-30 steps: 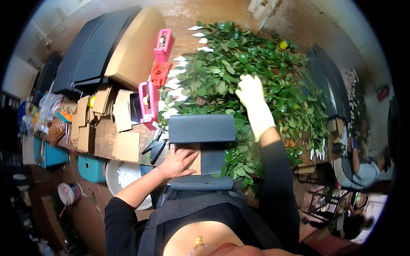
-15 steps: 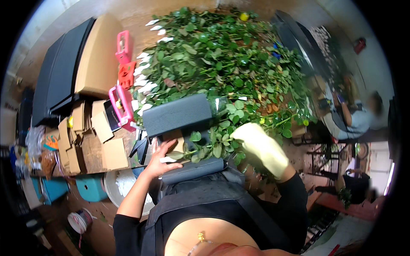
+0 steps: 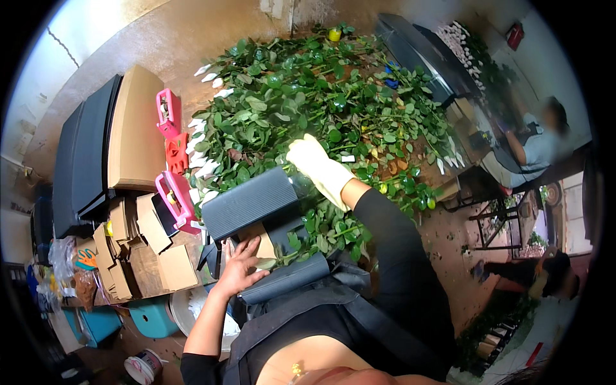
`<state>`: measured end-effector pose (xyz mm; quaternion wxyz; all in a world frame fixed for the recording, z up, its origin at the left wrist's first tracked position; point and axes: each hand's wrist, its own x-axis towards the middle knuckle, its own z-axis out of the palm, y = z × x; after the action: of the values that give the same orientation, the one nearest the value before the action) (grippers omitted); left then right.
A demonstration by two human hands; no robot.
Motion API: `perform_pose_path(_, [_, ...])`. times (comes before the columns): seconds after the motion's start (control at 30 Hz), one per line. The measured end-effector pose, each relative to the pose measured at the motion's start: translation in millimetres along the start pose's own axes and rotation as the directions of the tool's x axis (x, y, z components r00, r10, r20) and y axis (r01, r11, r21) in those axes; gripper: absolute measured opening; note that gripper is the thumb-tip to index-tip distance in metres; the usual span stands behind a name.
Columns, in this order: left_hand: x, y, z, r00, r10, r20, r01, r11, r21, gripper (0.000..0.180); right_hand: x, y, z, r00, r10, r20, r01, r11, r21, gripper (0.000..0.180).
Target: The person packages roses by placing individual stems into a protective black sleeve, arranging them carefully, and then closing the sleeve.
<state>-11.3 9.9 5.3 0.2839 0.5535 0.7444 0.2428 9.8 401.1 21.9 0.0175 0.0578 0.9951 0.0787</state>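
My bare left hand [image 3: 244,262] rests with its fingers apart on a brown cardboard piece [image 3: 258,235] inside a dark corrugated wrapper [image 3: 250,202]. Its thumb lies by the wrapper's near, rolled-up edge [image 3: 285,280]. Leafy stems [image 3: 327,228] lie in the wrapper's opening, and a pale tip [image 3: 266,263] shows beside that hand. My right hand [image 3: 321,172], in a cream glove, reaches over the wrapper's far right corner to a big heap of green leafy stems [image 3: 276,102]. Its fingers look stretched out over the leaves, with nothing visibly held. White-covered heads [image 3: 199,138] line the heap's left side.
Pink tape dispensers [image 3: 176,199] and a red holder [image 3: 176,153] stand left of the heap. Cardboard pieces [image 3: 176,266] and stacked sheets [image 3: 135,128] lie further left. Teal bins [image 3: 154,317] sit under the table. Another person [image 3: 536,147] works at the right.
My gloved right hand has moved away from me and to the left, from beside the wrapped stems onto the heap. My left hand stays at the wrapper. The view has tilted.
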Motion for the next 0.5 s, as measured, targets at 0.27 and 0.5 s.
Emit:
perform_pose_path(0.27, [5,-1,1,0.999,0.032,-0.020,-0.032,0.999,0.000,0.037,-6,40,-78,0.975,0.199,0.097,-0.217,0.946,0.240,0.023])
perform_pose_path(0.5, [1,1,-3,1.000,0.019,-0.023,-0.019,1.000,-0.007,0.034,-39,44,-95,0.978,0.135,-0.160,-0.104,0.976,0.191,0.023])
